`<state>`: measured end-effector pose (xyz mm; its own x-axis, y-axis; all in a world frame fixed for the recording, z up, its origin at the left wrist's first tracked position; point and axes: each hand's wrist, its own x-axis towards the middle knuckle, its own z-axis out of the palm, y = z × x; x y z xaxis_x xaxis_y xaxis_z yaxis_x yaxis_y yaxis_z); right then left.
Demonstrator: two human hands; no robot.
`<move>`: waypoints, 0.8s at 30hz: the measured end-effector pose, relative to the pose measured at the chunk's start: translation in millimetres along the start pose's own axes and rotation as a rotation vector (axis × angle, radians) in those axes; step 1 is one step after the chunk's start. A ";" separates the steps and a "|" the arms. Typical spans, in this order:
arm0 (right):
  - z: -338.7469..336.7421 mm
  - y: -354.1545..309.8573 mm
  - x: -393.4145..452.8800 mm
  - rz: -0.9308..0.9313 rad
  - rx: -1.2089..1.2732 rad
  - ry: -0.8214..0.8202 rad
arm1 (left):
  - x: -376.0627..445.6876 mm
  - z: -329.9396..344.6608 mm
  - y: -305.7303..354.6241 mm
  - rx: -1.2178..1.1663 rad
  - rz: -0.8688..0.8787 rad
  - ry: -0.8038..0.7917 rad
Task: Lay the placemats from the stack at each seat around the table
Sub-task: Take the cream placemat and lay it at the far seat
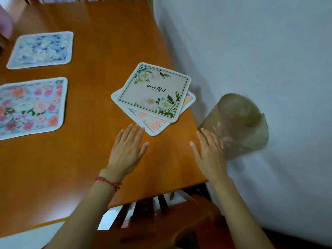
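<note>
Fingers: left hand [125, 150] flat, palm down, fingers [133, 131] spread and extended, holding nothing. Tips just near of the stack's near corner; contact not resolvable, looks just short of it. Right hand [209, 151] also open, fingers loosely spread, nothing in it; it sits at the right edge of the table [100, 51], in front of a translucent brownish curved object [239, 123] against the wall [260, 51]. Whether the hand touches that object: cannot tell, blurred.

Stack [152, 97]: two mats visible, near the table's right edge. Top mat [154, 88] cream with green leaves and script lettering, rotated relative to the pink-patterned mat below [152, 124], whose corner sticks out toward the hands.

Already laid, left side of table, well apart from stack: pink floral placemat [30, 106] nearer, blue-white placemat [41, 49] farther. Both lie flat.

Chair [161, 221] tucked under the near edge, below the hands.

Step, as judged: reaching for the next mat off the stack; two seats done, at least two mats left.

Next move calls for: pinch only the top mat at an edge, since the skewed lower mat could drag along. Then carry it to an uncovered seat, likely the near one by the chair, and set it square to the table edge.
</note>
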<state>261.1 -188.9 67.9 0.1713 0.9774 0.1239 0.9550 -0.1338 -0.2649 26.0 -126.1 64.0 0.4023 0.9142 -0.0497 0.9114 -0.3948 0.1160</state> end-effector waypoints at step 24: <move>81.4 -20.4 162.4 0.101 0.146 -0.066 | 178.6 35.7 -123.5 -0.165 -0.058 0.050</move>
<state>249.7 -14.1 15.6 0.2436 0.9695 0.0282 0.8876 -0.2111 -0.4094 -11.7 82.6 5.3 0.3410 0.9400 -0.0125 0.9048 -0.3246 0.2757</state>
